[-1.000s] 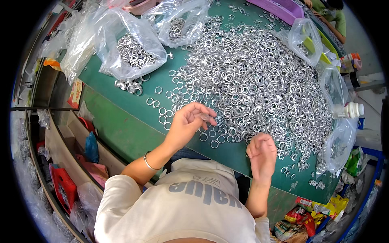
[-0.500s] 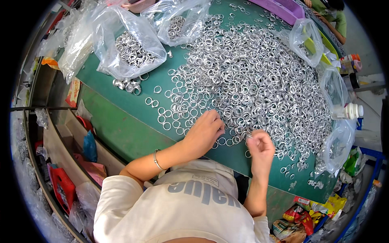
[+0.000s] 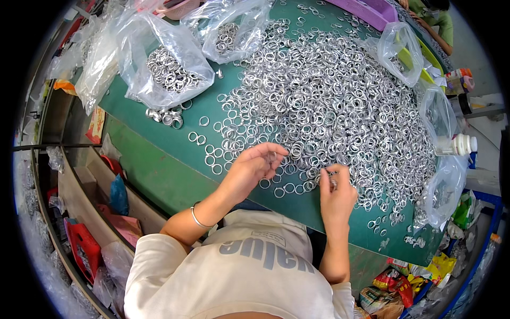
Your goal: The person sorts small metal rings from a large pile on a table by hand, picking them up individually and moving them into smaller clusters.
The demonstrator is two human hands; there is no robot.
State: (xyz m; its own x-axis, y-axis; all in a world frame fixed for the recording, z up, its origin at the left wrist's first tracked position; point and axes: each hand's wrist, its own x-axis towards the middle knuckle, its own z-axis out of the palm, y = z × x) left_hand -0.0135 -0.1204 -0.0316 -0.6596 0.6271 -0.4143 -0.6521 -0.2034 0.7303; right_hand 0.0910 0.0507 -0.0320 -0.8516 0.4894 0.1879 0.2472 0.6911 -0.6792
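Observation:
A broad heap of silver metal rings (image 3: 340, 101) spreads over the green table (image 3: 175, 143), thinning to single rings along its near edge. My left hand (image 3: 252, 169), with a bangle (image 3: 197, 218) on its wrist, hovers at that edge. Its fingers curl around something small and greyish that looks like a metal ring, slightly blurred. To its right, my right hand (image 3: 338, 199) is closed, with a silver ring (image 3: 333, 185) showing partly between thumb and fingers. Several loose rings (image 3: 289, 188) lie on the table between the two hands.
Clear plastic bags with rings (image 3: 172, 69) stand at the far left, beside a few thicker rings (image 3: 166, 117). A purple basket (image 3: 366, 13) and a yellow-green tray (image 3: 425, 64) are at the far right. A white bottle (image 3: 458, 144) lies at the right edge. Another person (image 3: 438, 26) works beyond.
My left hand has lifted away from the rings, moved slightly left and turned so its palm side shows. My right hand has shifted slightly, its fingers now pointing up around a ring.

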